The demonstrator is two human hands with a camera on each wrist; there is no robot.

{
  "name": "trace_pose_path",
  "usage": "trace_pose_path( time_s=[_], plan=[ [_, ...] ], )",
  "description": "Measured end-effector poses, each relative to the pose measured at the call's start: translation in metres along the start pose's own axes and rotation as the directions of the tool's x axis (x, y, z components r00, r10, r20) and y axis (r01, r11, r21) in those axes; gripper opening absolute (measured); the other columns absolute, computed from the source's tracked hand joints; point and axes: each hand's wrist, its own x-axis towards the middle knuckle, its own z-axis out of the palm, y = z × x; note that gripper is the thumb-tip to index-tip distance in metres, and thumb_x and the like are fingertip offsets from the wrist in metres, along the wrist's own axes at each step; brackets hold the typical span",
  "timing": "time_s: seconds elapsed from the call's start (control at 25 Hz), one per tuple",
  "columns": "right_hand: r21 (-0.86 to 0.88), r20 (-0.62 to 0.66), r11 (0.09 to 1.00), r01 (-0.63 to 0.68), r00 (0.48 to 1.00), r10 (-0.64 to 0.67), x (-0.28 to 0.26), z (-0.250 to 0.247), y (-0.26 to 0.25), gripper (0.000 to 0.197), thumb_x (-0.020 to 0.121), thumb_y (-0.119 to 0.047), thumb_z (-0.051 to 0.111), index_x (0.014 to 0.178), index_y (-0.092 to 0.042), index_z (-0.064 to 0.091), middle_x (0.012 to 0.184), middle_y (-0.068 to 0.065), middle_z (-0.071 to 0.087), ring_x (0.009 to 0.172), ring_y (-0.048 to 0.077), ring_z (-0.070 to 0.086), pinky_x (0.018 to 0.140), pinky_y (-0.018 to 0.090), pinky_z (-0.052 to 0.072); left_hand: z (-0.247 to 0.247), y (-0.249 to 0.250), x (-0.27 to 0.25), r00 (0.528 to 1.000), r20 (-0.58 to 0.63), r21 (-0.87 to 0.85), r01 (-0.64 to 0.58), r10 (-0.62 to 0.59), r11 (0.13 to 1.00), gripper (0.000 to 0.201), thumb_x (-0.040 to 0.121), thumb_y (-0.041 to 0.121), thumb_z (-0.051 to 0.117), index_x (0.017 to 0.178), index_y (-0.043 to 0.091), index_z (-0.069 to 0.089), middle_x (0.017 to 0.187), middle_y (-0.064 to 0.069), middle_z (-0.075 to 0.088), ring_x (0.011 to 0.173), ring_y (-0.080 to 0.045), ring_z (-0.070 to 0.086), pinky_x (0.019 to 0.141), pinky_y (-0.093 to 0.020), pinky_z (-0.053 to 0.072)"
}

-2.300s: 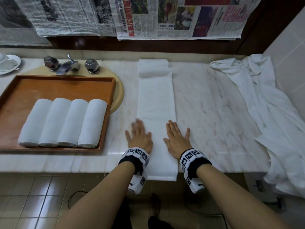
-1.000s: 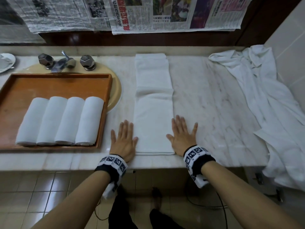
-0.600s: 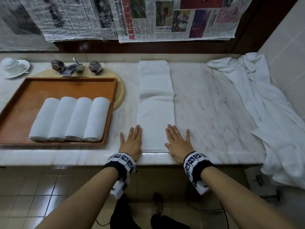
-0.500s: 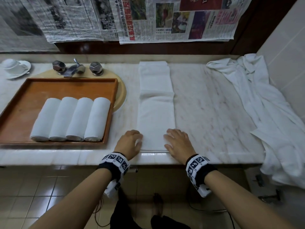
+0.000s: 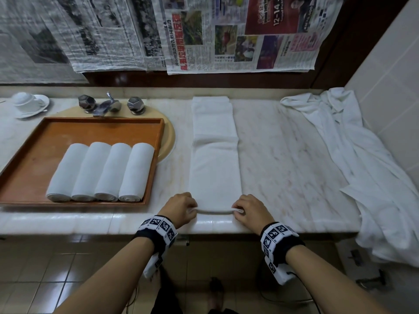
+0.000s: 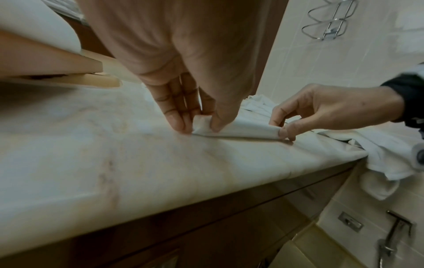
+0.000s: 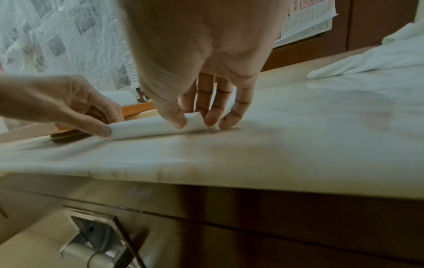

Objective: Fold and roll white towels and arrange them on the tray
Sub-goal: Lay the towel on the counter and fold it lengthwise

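Note:
A white towel, folded into a long strip, lies front to back on the marble counter. My left hand pinches its near left corner and my right hand pinches its near right corner. The near edge is lifted and curled into the start of a roll. To the left stands a wooden tray holding several rolled white towels side by side.
A heap of loose white cloth covers the counter's right end and hangs over its edge. Behind the tray are a faucet and a cup on a saucer. Newspapers hang on the back wall.
My hands went from lying flat beside the towel's near end to pinching its two near corners. The near edge has lifted and begun to curl.

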Motion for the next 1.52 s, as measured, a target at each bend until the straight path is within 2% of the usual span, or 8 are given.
trace_pose_path(
  time_s=[0.4,0.64,0.84,1.0,1.08,1.2,1.28,1.52],
  plan=[
    [0.095,0.130,0.984,-0.150,0.982,0.137,0.012,-0.019,-0.005,0.008,0.094,-0.008,0.055,0.095,-0.015,0.060,0.092,0.001,0.063,0.081,0.014,0.058,0.073,0.021,0.045,-0.009,0.000,0.005,0.995,0.007,-0.059,0.105,-0.104,0.993,0.008,0.087,0.019,0.067,0.093,0.015,0.065,0.084,0.006,0.059,0.076,-0.011,0.054,0.069,-0.017,0.037],
    [0.029,0.103,0.975,-0.219,0.971,0.215,0.017,-0.018,-0.012,0.012,0.093,-0.003,0.051,0.090,-0.011,0.060,0.087,0.003,0.060,0.072,0.013,0.056,0.069,0.027,0.049,-0.013,0.007,0.013,0.970,0.019,-0.100,0.244,-0.244,0.965,0.004,0.085,0.017,0.072,0.084,0.014,0.074,0.084,0.000,0.071,0.079,-0.014,0.063,0.074,-0.021,0.049],
    [-0.166,-0.019,0.968,-0.189,0.982,0.188,0.020,-0.009,-0.019,0.008,0.091,-0.004,0.054,0.094,-0.009,0.059,0.099,0.004,0.053,0.092,0.022,0.052,0.068,0.032,0.046,-0.012,0.025,0.021,0.947,-0.023,0.035,0.322,-0.321,0.946,0.008,0.087,0.013,0.068,0.090,0.014,0.075,0.091,-0.004,0.070,0.083,-0.021,0.066,0.078,-0.029,0.055],
    [-0.223,-0.031,0.974,-0.028,0.999,0.021,0.014,0.005,-0.020,0.035,0.049,0.008,0.085,0.058,-0.011,0.058,0.067,0.000,0.053,0.056,0.015,0.052,0.044,0.020,0.032,0.002,0.035,0.015,0.977,-0.036,0.252,0.213,-0.211,0.944,0.018,0.091,0.006,0.054,0.096,0.013,0.070,0.099,-0.005,0.064,0.089,-0.023,0.062,0.077,-0.028,0.051],
    [-0.178,-0.026,0.983,-0.041,0.999,0.037,0.010,0.012,-0.020,0.032,0.045,-0.004,0.089,0.051,-0.013,0.059,0.059,-0.003,0.053,0.052,0.012,0.053,0.040,0.018,0.036,0.009,0.035,0.011,0.981,-0.025,0.297,0.189,-0.190,0.936,0.016,0.089,0.005,0.051,0.088,0.010,0.066,0.095,-0.006,0.063,0.087,-0.024,0.062,0.073,-0.028,0.050],
    [-0.126,-0.044,0.991,-0.040,0.998,0.035,0.005,0.008,-0.025,0.015,0.072,-0.019,0.077,0.071,-0.007,0.067,0.078,0.004,0.062,0.076,0.020,0.059,0.058,0.028,0.050,0.012,0.030,0.009,0.988,-0.031,0.264,0.152,-0.149,0.952,0.020,0.089,0.023,0.055,0.087,0.009,0.068,0.096,-0.005,0.062,0.087,-0.022,0.059,0.074,-0.028,0.050],
    [-0.165,-0.025,0.986,-0.039,0.999,0.035,0.008,0.003,-0.024,0.013,0.087,-0.015,0.062,0.087,-0.004,0.068,0.091,0.008,0.063,0.092,0.024,0.057,0.066,0.027,0.043,0.013,0.025,0.013,0.993,-0.012,0.270,0.113,-0.114,0.956,0.026,0.091,0.032,0.059,0.098,0.011,0.071,0.102,-0.004,0.062,0.095,-0.021,0.057,0.081,-0.030,0.050],
    [-0.139,0.045,0.988,-0.063,0.997,0.069,0.019,-0.009,-0.012,0.022,0.095,-0.017,0.054,0.109,-0.013,0.071,0.105,0.003,0.065,0.106,0.018,0.051,0.083,0.026,0.044,0.004,0.018,0.016,1.000,0.025,0.322,0.002,-0.010,0.947,0.024,0.094,0.023,0.048,0.102,0.012,0.068,0.103,-0.004,0.064,0.098,-0.020,0.051,0.082,-0.028,0.045]
  ],
)
